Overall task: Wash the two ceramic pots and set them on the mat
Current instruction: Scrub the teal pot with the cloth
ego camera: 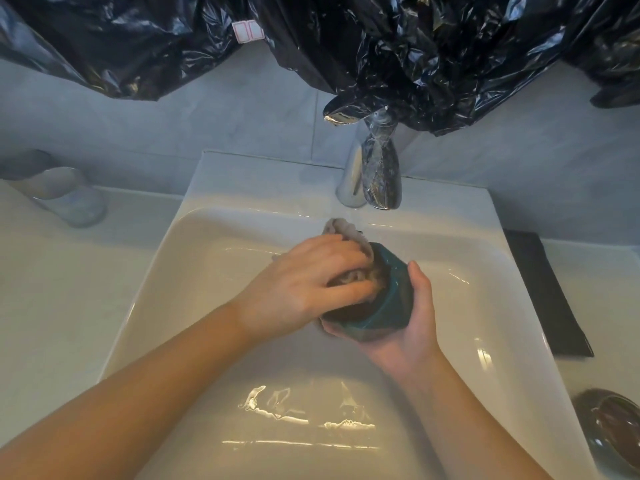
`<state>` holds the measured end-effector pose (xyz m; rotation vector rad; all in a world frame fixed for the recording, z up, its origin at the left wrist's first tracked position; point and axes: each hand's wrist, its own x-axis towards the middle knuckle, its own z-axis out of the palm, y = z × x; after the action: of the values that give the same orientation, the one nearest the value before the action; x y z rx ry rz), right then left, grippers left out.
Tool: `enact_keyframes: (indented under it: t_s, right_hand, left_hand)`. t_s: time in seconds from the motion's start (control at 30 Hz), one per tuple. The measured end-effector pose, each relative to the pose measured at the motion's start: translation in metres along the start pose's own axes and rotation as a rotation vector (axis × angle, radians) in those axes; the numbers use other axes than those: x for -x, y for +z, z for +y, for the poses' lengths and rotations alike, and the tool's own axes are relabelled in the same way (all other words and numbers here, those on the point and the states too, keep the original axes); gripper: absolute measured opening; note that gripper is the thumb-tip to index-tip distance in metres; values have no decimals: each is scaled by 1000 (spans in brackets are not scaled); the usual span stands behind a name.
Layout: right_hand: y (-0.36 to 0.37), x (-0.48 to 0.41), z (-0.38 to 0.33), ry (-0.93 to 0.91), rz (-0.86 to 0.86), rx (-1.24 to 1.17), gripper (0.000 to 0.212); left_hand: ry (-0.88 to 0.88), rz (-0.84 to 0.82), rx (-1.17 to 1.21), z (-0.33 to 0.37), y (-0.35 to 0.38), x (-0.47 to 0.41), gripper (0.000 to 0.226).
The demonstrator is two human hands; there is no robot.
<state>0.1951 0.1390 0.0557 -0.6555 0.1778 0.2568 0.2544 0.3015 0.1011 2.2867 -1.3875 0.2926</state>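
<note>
White and rectangular, the ceramic sink (242,174) sits in a pale bench (52,289) beneath crumpled black plastic sheeting (415,46) and a chrome tap (353,181). Over the basin our right hand (415,327) cradles the teal glazed ceramic pot (388,303) on its side, fingers curled under it, thumb up its right flank. Our left hand (304,289) bunches a grey cloth (343,230), its fingers (346,289) curled round it and pushing it into the pot's mouth. Right of the sink lies a flat black mat (547,292); nearer us stands a dark brown glazed ceramic pot (609,424), well apart from both hands.
</note>
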Motion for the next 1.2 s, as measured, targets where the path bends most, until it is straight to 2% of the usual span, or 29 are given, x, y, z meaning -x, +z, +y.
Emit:
enact_keyframes:
  t_s: [0.07,0.1,0.2,0.27,0.37,0.4,0.47,0.53,0.6,0.7,0.8,0.87,0.93,1.0,1.03,1.1,1.2]
  right_hand:
    - [0,1,-2,-5,8,3,68]
    - [-1,2,-2,-11,19,21,68]
    - [-2,0,-3,-64,73,70,71]
    - [0,0,-3,-105,120,126,72]
    - [1,2,-1,-98,185,216,54]
    - [2,3,0,-107,211,260,57]
    - [3,2,3,-149,247,362,79]
    - [2,2,5,-204,233,435,80]
    - [0,3,4,-241,195,487,75]
    - [-3,1,5,-243,100,517,85]
    - [-1,0,9,-226,45,433,73]
    - [1,-2,10,-222,32,375,69]
    - [2,-3,10,-199,75,297,74]
    - [1,-3,9,-175,114,227,76]
    - [1,-3,10,-169,106,207,77]
    - [2,-3,10,-148,61,163,77]
    - [2,-2,7,-118,17,103,77]
  left_hand:
    - [220,-36,-214,-10,6,2,20]
    - [233,-96,-242,-12,5,1,22]
    - [167,-283,-252,-8,-2,-3,35]
    - [98,-338,-265,-5,-1,-2,45]
    - [2,-348,-189,6,9,0,49]
    - [-36,-324,-125,10,11,2,43]
    - [-137,-274,34,15,17,4,30]
    - [-268,-291,241,17,20,5,27]
    - [-413,-376,499,21,16,3,34]
    - [-659,-408,984,24,6,5,53]
    - [-780,-247,1188,22,3,10,52]
    - [-809,-84,1178,18,-3,14,42]
    - [-729,89,1103,12,-12,16,30]
    - [-556,171,937,8,-18,16,31]
    - [-432,181,800,7,-18,15,33]
    - [-186,173,513,2,-10,13,20]
    - [61,112,158,-5,2,10,21]
